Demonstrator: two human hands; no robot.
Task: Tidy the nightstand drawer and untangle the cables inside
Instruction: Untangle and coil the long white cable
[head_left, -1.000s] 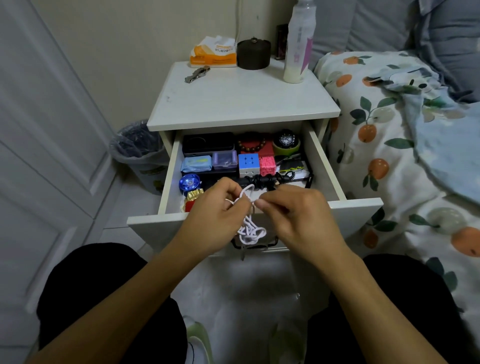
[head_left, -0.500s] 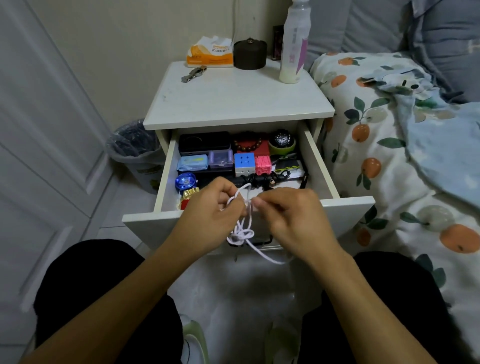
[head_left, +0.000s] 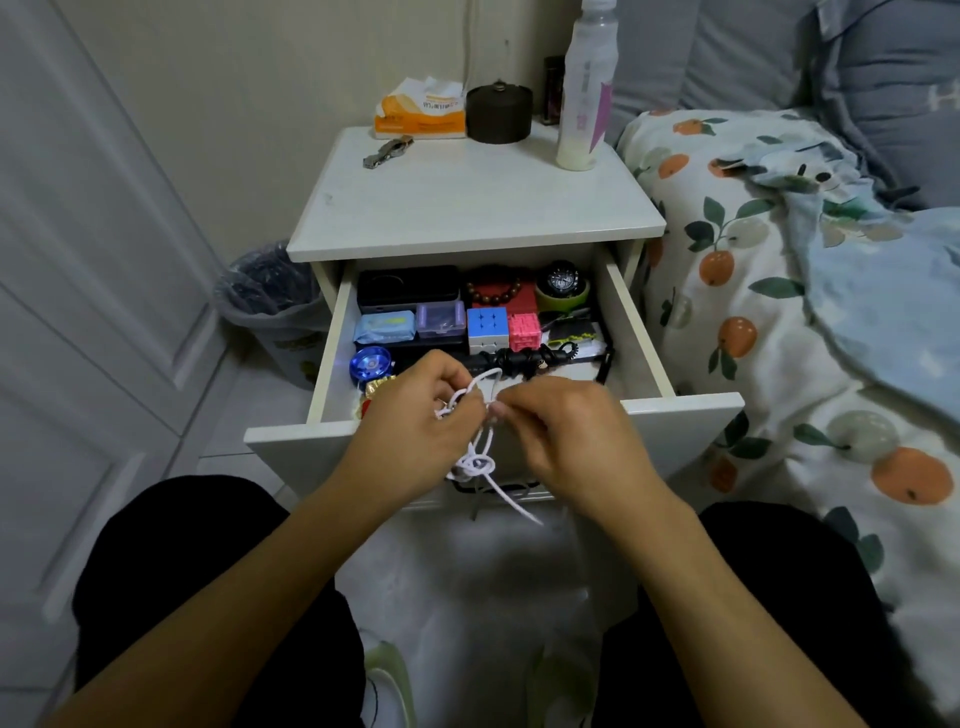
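You held the thin white knotted cable (head_left: 480, 457) at centre frame, over the front edge of the open white nightstand drawer (head_left: 691, 415). Your left hand (head_left: 415, 421) and right hand (head_left: 566, 431) each pinched a strand. The knot hung below; feeding the loose tail back through would have served better than pulling.

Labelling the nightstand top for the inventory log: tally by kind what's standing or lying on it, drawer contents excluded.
Tissue pack: 1
Dark round lidded jar: 1
Tall white bottle: 1
Small dark bottle, behind the jar: 1
Metal watch: 1
Total: 5
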